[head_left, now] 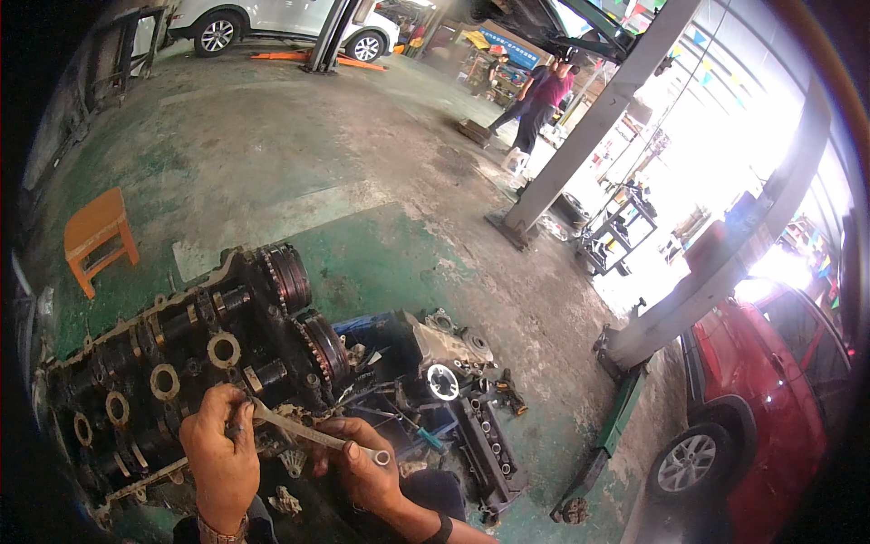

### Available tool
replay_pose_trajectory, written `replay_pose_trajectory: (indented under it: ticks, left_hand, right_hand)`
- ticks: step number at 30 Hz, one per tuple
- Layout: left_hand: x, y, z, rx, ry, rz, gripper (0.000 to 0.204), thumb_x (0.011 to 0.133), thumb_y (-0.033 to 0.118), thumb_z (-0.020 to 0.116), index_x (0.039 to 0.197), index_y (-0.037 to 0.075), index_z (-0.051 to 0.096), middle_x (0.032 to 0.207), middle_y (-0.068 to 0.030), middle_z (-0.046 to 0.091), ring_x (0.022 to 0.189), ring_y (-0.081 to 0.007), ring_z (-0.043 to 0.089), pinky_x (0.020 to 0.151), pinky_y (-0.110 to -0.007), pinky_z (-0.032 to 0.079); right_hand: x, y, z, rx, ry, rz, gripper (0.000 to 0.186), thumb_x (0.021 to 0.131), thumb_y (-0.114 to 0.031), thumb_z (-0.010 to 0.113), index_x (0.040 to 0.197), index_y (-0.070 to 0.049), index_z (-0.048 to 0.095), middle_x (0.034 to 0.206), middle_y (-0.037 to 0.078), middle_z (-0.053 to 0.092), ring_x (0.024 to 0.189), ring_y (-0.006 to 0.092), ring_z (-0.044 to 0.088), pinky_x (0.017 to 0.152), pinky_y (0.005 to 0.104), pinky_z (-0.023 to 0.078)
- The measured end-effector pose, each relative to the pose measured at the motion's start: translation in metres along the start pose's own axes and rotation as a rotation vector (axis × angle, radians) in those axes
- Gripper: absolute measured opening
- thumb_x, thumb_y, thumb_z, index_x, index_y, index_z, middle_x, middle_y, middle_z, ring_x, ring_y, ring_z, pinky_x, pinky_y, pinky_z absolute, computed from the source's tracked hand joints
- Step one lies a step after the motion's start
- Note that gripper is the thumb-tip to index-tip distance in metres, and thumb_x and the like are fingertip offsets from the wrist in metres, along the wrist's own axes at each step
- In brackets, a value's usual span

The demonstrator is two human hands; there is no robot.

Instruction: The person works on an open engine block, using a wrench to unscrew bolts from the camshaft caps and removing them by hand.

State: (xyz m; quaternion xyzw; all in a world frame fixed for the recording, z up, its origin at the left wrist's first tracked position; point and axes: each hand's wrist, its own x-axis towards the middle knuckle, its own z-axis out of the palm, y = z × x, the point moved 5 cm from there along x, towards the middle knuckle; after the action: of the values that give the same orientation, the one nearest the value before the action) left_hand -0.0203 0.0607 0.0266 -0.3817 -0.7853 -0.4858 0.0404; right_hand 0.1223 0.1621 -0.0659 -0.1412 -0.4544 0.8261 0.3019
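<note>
A long metal combination wrench point(308, 433) lies slantwise over the near edge of a dark, oily engine cylinder head point(195, 331) with camshafts and toothed sprockets point(319, 352). My left hand point(222, 444) is closed, thumb and fingers pinched at the wrench's left end, which they partly hide. Around the shank near its ring end, my right hand point(367, 476) is closed, with the ring sticking out past the thumb. Whatever the left end of the wrench sits on is hidden by my left fingers.
Right of the cylinder head lie a black valve cover point(489, 453), a grey metal housing point(439, 343) and loose tools. An orange stool point(97, 231) stands at the left. A red car point(761, 372) and a lift post point(616, 118) are at the right. People point(544, 95) stand farther back.
</note>
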Motion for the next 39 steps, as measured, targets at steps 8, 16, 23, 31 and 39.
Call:
replay_pose_trajectory:
  ticks: [8, 16, 23, 31, 39]
  left_hand:
    - [0.001, 0.001, -0.001, 0.010, -0.002, -0.009, 0.008, 0.086, -0.002, 0.062, 0.094, -0.002, 0.059, 0.072, -0.0128, 0.061, 0.062, -0.0232, 0.061, 0.056, -0.033, 0.043]
    - [0.001, 0.003, -0.003, 0.001, -0.013, -0.010, 0.012, 0.085, -0.004, 0.062, 0.096, -0.003, 0.058, 0.075, -0.0171, 0.064, 0.066, -0.0293, 0.065, 0.059, -0.035, 0.046]
    - [0.001, 0.004, -0.004, -0.009, 0.034, 0.005, 0.011, 0.086, -0.002, 0.061, 0.096, -0.003, 0.058, 0.075, -0.0174, 0.064, 0.065, -0.0296, 0.064, 0.058, -0.036, 0.045]
    - [0.001, 0.006, -0.005, 0.029, 0.037, 0.031, 0.008, 0.089, 0.003, 0.060, 0.095, -0.001, 0.059, 0.070, -0.0148, 0.062, 0.058, -0.0283, 0.059, 0.054, -0.037, 0.042]
    - [0.002, 0.004, -0.005, -0.021, 0.022, -0.007, 0.007, 0.087, 0.001, 0.060, 0.093, -0.001, 0.059, 0.069, -0.0147, 0.061, 0.058, -0.0275, 0.060, 0.055, -0.035, 0.043]
  right_hand:
    - [-0.005, 0.000, -0.005, 0.043, 0.016, -0.058, 0.044, 0.093, -0.027, 0.062, 0.119, 0.007, 0.049, 0.103, 0.023, 0.062, 0.079, 0.0241, 0.063, 0.071, 0.0357, 0.052]
    - [-0.015, -0.019, -0.010, -0.153, -0.011, -0.300, 0.041, 0.093, -0.025, 0.062, 0.113, 0.010, 0.057, 0.105, 0.030, 0.061, 0.081, 0.0314, 0.065, 0.071, 0.0396, 0.055]
    - [-0.011, -0.036, 0.004, -0.607, -0.173, -0.505, 0.031, 0.091, -0.013, 0.060, 0.108, 0.013, 0.061, 0.105, 0.030, 0.062, 0.089, 0.0322, 0.068, 0.077, 0.0392, 0.056]
    - [-0.013, -0.029, 0.019, -0.641, -0.163, -0.480, 0.031, 0.091, -0.014, 0.060, 0.108, 0.011, 0.062, 0.102, 0.025, 0.066, 0.090, 0.0307, 0.069, 0.079, 0.0366, 0.054]
    - [-0.018, -0.024, 0.027, -0.750, -0.188, -0.522, 0.028, 0.091, -0.012, 0.061, 0.109, 0.009, 0.061, 0.105, 0.023, 0.065, 0.100, 0.0335, 0.065, 0.083, 0.0394, 0.052]
